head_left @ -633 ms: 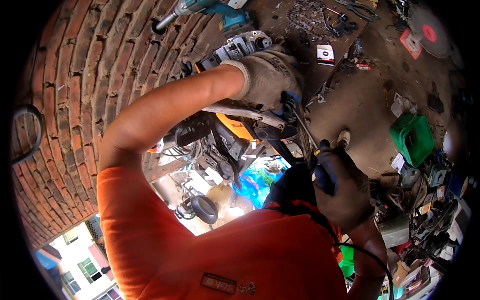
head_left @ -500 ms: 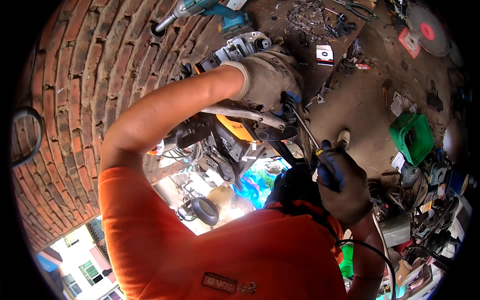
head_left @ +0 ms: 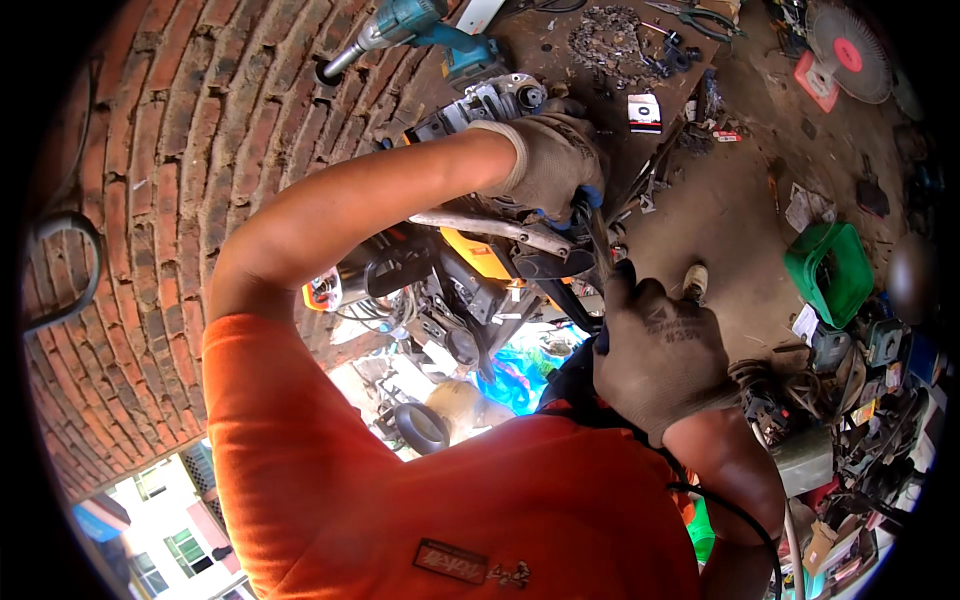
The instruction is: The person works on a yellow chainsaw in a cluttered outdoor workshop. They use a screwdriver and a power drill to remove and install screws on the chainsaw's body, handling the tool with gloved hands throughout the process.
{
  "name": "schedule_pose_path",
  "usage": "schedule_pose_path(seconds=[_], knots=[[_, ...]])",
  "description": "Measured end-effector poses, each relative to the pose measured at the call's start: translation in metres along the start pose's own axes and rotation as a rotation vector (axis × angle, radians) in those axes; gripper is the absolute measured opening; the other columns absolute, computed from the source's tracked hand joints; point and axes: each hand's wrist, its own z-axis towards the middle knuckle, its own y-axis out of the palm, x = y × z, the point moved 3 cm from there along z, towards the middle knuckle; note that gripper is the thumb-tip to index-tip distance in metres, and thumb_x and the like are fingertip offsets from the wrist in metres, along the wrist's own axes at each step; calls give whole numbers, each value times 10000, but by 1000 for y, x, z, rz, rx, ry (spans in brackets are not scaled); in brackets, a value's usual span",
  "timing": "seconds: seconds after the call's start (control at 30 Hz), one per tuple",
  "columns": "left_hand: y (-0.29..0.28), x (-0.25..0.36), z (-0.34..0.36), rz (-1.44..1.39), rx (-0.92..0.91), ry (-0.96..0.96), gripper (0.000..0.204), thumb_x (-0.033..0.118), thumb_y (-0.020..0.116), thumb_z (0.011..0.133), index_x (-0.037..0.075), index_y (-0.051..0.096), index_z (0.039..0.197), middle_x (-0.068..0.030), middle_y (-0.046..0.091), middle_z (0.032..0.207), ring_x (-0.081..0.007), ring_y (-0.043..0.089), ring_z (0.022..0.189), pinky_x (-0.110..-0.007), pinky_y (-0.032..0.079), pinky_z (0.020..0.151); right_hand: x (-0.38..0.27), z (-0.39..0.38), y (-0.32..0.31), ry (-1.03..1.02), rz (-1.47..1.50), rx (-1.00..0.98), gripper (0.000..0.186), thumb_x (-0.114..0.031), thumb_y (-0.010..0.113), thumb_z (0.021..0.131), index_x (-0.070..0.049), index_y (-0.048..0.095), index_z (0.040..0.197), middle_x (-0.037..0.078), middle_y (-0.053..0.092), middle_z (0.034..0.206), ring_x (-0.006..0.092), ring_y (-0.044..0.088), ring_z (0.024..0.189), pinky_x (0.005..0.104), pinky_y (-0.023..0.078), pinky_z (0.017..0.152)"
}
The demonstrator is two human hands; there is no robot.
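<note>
My left hand (head_left: 560, 165), in a grey-brown work glove with blue fingertips, curls down beside a grey metal engine part (head_left: 490, 108). What its fingers close on is hidden under the glove. My right hand (head_left: 665, 355), gloved alike, is closed with its back toward me, just below and to the right of the left. It grips the screwdriver, whose handle is covered by the fist; a thin strip of the shaft (head_left: 601, 240) seems to run up toward the left fingertips. Below the left hand lie a curved silver metal bar (head_left: 495, 226) and an orange panel (head_left: 476, 252).
A teal cordless impact wrench (head_left: 440, 35) lies at the top by the brick wall (head_left: 170, 220). A chain heap (head_left: 608, 38), pliers (head_left: 705, 20) and a small white box (head_left: 645, 112) lie far ahead. A green bin (head_left: 830, 275), a fan (head_left: 848, 55) and piled parts stand at right.
My right hand has moved left and rolled over, so its back now faces me and the screwdriver's yellow-and-black handle no longer shows. My left hand stays near the same spot, still curled.
</note>
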Motion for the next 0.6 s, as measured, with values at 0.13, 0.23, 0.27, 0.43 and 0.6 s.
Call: schedule_pose_path(seconds=[0.13,0.23,0.27,0.43,0.6], knots=[[2,1,6,-17,-13,-10,409,279,746,686,170,756,1081,-48,688,1148,-304,598,1133,-424,401,1046,-13,3,-7,-44,-51,-31,478,-168,583,844,71,533,1254,231,677,1000,358,699,893,475,554,779],[-3,4,7,-10,41,-8,359,276,730,703,151,747,1039,-68,684,1132,-315,599,1129,-439,407,1030,-22,-2,4,-88,-82,117,386,-122,514,852,68,572,1183,232,680,983,356,701,888,475,561,747],[-5,6,9,-3,69,7,343,275,724,709,145,744,1025,-73,683,1125,-318,598,1130,-443,409,1024,-20,-4,6,-63,-78,168,384,-121,521,847,66,573,1178,233,681,976,356,702,877,471,563,738],[17,3,-3,30,50,-111,349,277,713,735,145,736,1058,-81,688,1123,-307,596,1147,-441,416,1006,51,-40,24,-13,589,260,317,-20,623,874,-20,624,1192,174,679,1033,266,696,878,327,550,766],[5,8,4,110,128,-39,384,267,710,750,131,730,1108,-87,687,1169,-293,575,1205,-448,423,1021,77,-40,88,8,1191,393,378,-26,626,898,-27,602,1275,157,678,1017,288,706,935,372,552,791]])
